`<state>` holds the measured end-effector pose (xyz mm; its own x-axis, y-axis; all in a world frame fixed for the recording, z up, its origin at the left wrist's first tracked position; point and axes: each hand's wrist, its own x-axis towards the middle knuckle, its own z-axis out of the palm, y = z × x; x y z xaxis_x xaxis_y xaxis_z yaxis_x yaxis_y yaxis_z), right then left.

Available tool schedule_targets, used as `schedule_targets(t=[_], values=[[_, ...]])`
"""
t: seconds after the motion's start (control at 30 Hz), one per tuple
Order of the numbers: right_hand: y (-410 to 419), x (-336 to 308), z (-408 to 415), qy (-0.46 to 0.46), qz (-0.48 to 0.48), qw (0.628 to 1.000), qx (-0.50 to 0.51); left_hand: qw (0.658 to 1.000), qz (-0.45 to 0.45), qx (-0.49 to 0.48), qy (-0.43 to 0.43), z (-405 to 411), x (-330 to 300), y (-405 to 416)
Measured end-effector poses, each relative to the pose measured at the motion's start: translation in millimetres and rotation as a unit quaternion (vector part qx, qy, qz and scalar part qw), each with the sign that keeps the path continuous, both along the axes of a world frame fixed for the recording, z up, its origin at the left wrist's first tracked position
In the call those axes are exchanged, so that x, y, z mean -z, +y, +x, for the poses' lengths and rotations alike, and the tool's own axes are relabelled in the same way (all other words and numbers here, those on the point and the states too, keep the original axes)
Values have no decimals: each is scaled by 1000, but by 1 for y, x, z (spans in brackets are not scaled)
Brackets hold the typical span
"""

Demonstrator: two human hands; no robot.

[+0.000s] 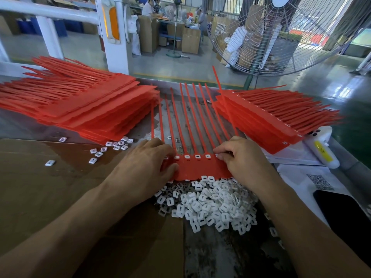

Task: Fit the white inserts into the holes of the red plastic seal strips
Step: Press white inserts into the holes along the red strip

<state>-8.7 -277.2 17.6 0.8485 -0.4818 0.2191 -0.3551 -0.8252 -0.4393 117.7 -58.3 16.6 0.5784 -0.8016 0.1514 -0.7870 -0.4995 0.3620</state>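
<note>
A red seal strip sheet (pixel 197 169) lies in front of me, its long tails pointing away. Several white inserts (pixel 197 156) sit in its row of holes. My left hand (pixel 148 167) rests on the sheet's left end, fingers bent over the edge. My right hand (pixel 241 157) presses its curled fingertips on the sheet's right end at the hole row; whether an insert is under them is hidden. A heap of loose white inserts (pixel 212 203) lies just below the sheet, between my forearms.
A tall stack of red strip sheets (pixel 84 107) lies at the left, another stack (pixel 267 121) at the right. A few stray inserts (pixel 112 147) sit on the cardboard (pixel 40 187). A phone (pixel 345 213), papers and a white tool (pixel 323 149) lie at the right; a large fan (pixel 291 33) stands behind.
</note>
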Motion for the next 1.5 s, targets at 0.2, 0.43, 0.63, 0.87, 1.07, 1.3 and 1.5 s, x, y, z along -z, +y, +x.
schedule_targets(t=[0.2, 0.43, 0.63, 0.87, 1.07, 1.3, 1.5], values=[[3, -4, -5, 0, -12, 1000, 0, 1000, 3, 0, -1, 0, -1, 0], [8, -5, -9, -7, -30, 999, 23, 1000, 5, -1, 0, 0, -2, -1], [10, -7, -10, 7, -47, 999, 4, 1000, -2, 2, -1, -1, -2, 1], [14, -8, -12, 45, -91, 995, -7, 1000, -3, 1, -2, -2, -3, 0], [19, -10, -13, 82, -128, 988, -12, 1000, 1, 0, -1, -2, -3, 0], [26, -15, -15, 158, -158, 975, -14, 1000, 3, 2, -4, -1, -1, -1], [39, -24, -13, 186, -168, 968, 9, 1000, -1, 4, -3, 0, 1, 0]])
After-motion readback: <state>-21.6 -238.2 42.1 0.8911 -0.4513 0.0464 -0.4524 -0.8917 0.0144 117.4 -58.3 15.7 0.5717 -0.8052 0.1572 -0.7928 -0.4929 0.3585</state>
